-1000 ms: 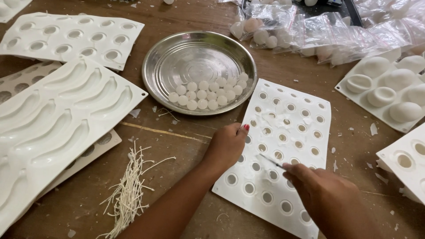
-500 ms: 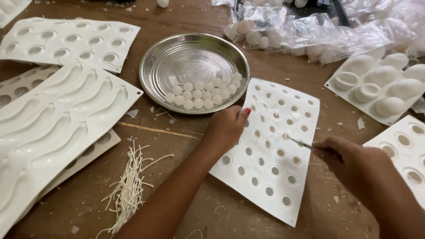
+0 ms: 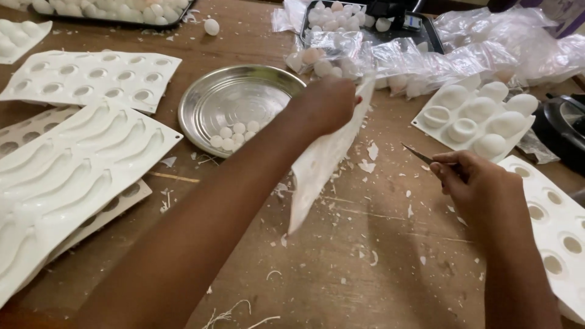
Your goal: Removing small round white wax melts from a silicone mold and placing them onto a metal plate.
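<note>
Wooden table (image 3: 378,268), left hand (image 3: 326,103) gripping lifted white mould (image 3: 323,161), right hand (image 3: 472,183) pinching tweezers (image 3: 417,153)

The lifted white silicone mould sheet (image 3: 323,161) is blurred, so its cavities cannot be made out. The left forearm hides part of the round steel plate (image 3: 234,97). The thin metal tool's (image 3: 417,153) rear end is hidden inside the right hand (image 3: 478,183). A black, possibly round object (image 3: 563,131) is cut off by the right edge.

Small craft workshop, prob. home-based: wooden surface (image 3: 378,268) w/ white silicone moulds (image 3: 91,76), metal plate (image 3: 213,100) of small white balls (image 3: 234,135), plastic bags (image 3: 426,58), white scraps (image 3: 368,164) everywhere.
</note>
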